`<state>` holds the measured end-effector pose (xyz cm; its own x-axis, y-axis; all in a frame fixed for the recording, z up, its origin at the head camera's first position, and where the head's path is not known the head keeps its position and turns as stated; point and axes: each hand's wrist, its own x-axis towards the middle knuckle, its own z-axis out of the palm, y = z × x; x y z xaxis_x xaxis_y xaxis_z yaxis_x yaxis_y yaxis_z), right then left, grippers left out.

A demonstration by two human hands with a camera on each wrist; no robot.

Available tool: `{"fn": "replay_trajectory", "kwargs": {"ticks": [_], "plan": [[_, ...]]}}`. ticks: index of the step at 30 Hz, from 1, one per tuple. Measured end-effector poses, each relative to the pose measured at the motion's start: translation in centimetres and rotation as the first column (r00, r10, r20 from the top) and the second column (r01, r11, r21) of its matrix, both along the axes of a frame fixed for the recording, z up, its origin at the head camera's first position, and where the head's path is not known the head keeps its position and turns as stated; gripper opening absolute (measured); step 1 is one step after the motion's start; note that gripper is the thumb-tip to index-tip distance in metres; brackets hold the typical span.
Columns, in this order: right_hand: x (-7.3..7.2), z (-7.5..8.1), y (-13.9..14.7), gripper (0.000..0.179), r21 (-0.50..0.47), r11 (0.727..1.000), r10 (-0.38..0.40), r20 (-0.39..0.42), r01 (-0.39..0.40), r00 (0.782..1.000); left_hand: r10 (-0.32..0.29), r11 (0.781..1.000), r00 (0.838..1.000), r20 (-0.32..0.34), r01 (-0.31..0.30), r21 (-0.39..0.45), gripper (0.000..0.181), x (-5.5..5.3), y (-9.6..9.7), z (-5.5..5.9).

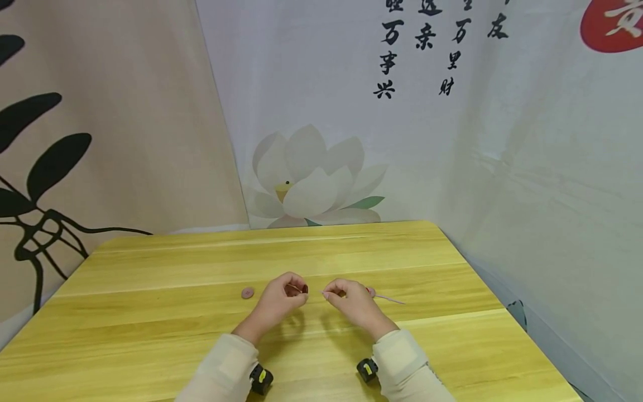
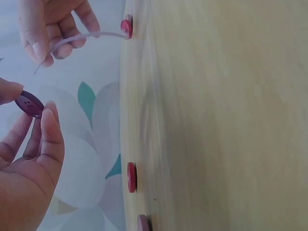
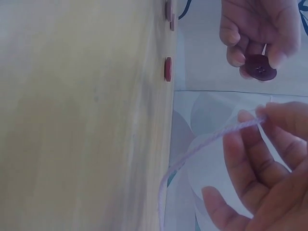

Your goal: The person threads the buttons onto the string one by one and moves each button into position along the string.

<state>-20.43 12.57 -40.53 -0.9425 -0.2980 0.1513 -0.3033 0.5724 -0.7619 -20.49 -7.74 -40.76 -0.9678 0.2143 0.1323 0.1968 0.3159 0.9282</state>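
The dark maroon button (image 2: 30, 104) is held up above the wooden table (image 1: 150, 346), pinched at its edge between the thumb and fingertips of the left hand (image 1: 278, 298). It is round and flat, its face plum-toned inside a darker rim, with a cluster of small holes at the middle (too small to count surely). In the left wrist view it stands tilted.

The right hand (image 1: 354, 304) pinches a pale lilac cord (image 3: 207, 141) between thumb and forefinger, close to its end; its other fingers are spread loosely, touching nothing that shows. The cord looks soft and twisted, like yarn, and a thin, paler tip pokes past the fingertips. Tip and button are near each other but apart.

From the hand the cord droops towards a red button (image 2: 126, 28) on the table; whether it passes through it, I cannot tell. Another red button (image 2: 132, 177) stands on the tabletop, and a dusty pink button (image 1: 248, 292) lies left of the left hand.
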Motion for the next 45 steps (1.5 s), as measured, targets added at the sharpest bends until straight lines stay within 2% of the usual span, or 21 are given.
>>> {"fn": "replay_trajectory", "kwargs": {"ticks": [17, 33, 45], "plan": [[-0.1, 0.0, 0.0, 0.014, -0.016, 1.000, 0.023, 0.004, -0.023, 1.000, -0.026, 0.999, 1.000, -0.013, 0.026, 0.031, 0.013, 0.1, 0.8, 0.0], [0.0, -0.2, -0.1, 0.014, -0.034, 0.998, 0.044, 0.019, -0.044, 0.999, -0.034, 0.999, 0.999, -0.024, 0.035, 0.010, 0.015, 0.2, 1.4, -0.1], [0.0, -0.2, -0.1, 0.014, -0.028, 0.997, 0.067, 0.021, -0.067, 0.998, -0.019, 0.999, 1.000, -0.019, 0.018, -0.045, 0.016, 0.3, 1.5, -0.1]]}}
